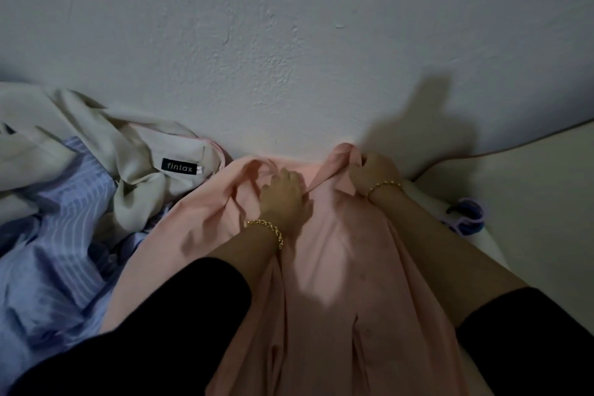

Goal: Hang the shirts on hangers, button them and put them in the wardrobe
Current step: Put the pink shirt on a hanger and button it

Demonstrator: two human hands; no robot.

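A pink shirt lies spread in front of me, its top end against the wall. My left hand reaches into the shirt's neck area, fingers down among the folds; whether it holds anything there is hidden. My right hand grips a bunched fold of the pink shirt's upper right part and lifts it slightly. Left of it lie a beige shirt with a black "fintax" label and a blue striped shirt. At the right edge lie purple and blue hangers, partly hidden by my right forearm.
A white textured wall stands close behind the shirts. A pale surface runs off to the right, with a thin cable along its far edge. My black sleeves fill the lower corners.
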